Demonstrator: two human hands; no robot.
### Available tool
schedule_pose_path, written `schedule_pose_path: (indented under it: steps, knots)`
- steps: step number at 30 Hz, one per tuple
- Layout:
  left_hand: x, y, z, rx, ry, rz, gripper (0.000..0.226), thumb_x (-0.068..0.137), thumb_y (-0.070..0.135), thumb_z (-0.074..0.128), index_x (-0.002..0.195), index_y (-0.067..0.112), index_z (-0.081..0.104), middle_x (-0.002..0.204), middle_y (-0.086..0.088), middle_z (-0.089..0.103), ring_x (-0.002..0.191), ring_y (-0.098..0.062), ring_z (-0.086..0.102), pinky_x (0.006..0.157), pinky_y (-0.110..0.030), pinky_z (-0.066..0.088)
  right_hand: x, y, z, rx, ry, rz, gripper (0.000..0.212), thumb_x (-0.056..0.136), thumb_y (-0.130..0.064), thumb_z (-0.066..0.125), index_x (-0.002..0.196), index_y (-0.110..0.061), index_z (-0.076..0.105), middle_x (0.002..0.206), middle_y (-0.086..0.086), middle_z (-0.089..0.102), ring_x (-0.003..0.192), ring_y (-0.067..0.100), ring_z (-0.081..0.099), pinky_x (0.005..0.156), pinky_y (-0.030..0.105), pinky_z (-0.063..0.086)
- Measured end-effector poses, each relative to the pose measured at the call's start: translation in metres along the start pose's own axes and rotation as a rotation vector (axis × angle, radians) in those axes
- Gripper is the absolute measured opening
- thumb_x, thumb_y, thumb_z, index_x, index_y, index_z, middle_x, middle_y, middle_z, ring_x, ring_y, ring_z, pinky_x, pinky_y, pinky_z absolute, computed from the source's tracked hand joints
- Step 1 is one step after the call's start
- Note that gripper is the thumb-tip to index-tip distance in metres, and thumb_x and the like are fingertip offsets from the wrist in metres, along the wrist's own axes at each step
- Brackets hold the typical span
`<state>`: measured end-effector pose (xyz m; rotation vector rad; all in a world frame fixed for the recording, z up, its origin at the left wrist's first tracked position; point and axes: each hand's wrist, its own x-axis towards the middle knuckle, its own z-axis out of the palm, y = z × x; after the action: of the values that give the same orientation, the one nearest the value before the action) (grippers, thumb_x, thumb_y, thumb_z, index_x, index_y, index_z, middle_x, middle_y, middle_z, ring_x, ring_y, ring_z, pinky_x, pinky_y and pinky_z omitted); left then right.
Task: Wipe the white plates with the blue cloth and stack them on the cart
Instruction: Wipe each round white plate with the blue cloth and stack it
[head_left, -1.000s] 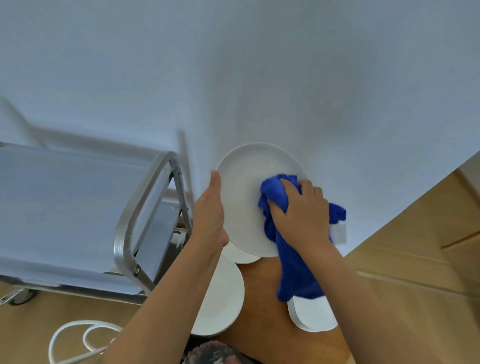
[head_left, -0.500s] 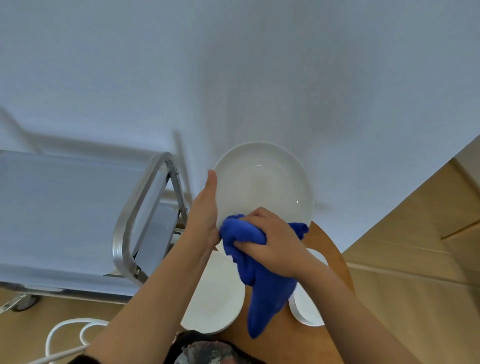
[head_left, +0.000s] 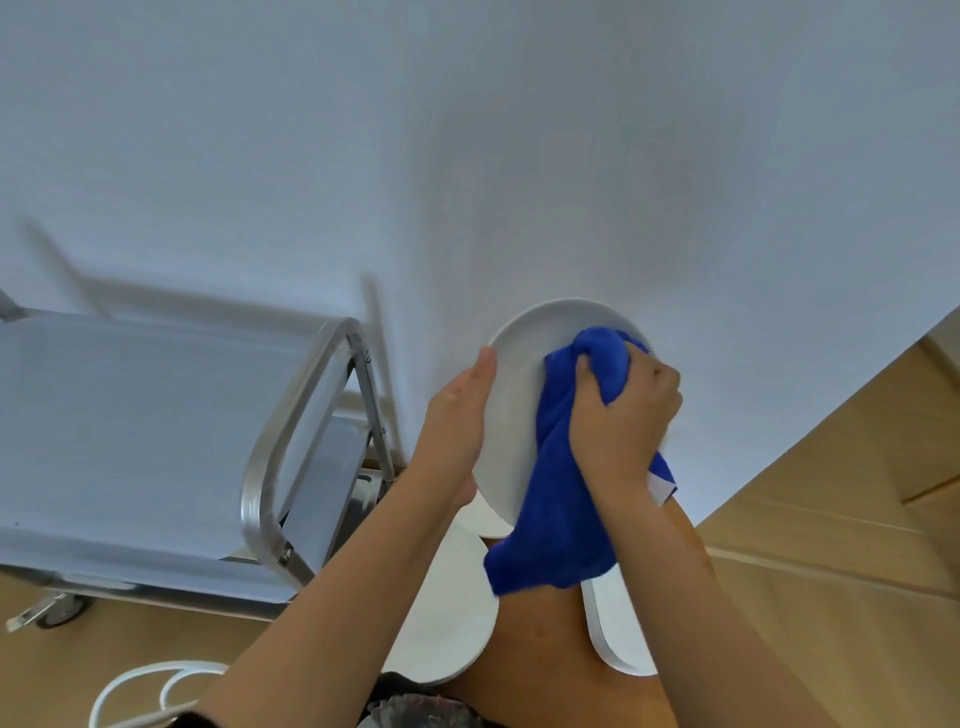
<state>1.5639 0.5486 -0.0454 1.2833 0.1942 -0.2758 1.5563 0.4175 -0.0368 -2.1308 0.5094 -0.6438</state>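
I hold a white plate (head_left: 514, 410) tilted up in front of the wall. My left hand (head_left: 454, 431) grips its left rim, thumb along the edge and fingers hidden behind. My right hand (head_left: 621, 415) clutches the bunched blue cloth (head_left: 558, 493) against the plate's face, near its upper right. The cloth's tail hangs down over the table. Below, more white plates lie on a round wooden table (head_left: 540, 644): a large plate (head_left: 447, 618) on the left and a stack of plates (head_left: 618, 623) on the right. The metal cart (head_left: 130, 431) stands at the left.
A white wall fills the upper view. The cart's tubular handle (head_left: 291, 431) rises close to my left forearm. A white cable (head_left: 135, 686) loops on the wooden floor at lower left. A caster wheel (head_left: 52, 610) shows under the cart.
My right hand has swept the cloth from the plate's lower edge up to its upper right. The left hand keeps its grip on the rim.
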Motion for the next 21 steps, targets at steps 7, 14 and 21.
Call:
schedule_pose_path:
  steps: [7, 14, 21]
  knots:
    - [0.003, -0.003, -0.003, -0.064, -0.009, 0.019, 0.046, 0.09, 0.058, 0.047, 0.111, 0.023, 0.069, 0.108, -0.003, 0.072, 0.107, -0.021, 0.065, 0.098, -0.043, 0.049, -0.027, -0.011, 0.033, 0.12, -0.174, -0.283, 0.044, 0.086, -0.036, 0.053, 0.128, -0.024, 0.051, 0.127, 0.0, 0.053, 0.115, 0.016, 0.05, 0.103, 0.03, 0.039]
    - [0.013, 0.0, -0.025, -0.164, 0.092, -0.086, 0.058, 0.079, 0.065, 0.057, 0.101, 0.012, 0.069, 0.092, -0.011, 0.075, 0.086, -0.026, 0.072, 0.072, -0.036, 0.058, -0.059, 0.018, 0.02, 0.2, -0.622, -0.484, 0.04, 0.079, -0.042, 0.058, 0.118, -0.045, 0.048, 0.12, -0.032, 0.046, 0.114, -0.004, 0.046, 0.103, 0.016, 0.033]
    - [0.013, 0.005, -0.021, -0.162, 0.084, -0.104, 0.075, 0.063, 0.072, 0.06, 0.119, 0.021, 0.062, 0.113, -0.009, 0.069, 0.107, -0.034, 0.063, 0.096, -0.054, 0.048, -0.066, 0.064, 0.002, -0.316, -0.424, -0.702, 0.078, 0.066, -0.059, 0.066, 0.134, -0.028, 0.043, 0.138, 0.008, 0.052, 0.132, 0.036, 0.041, 0.106, 0.061, 0.027]
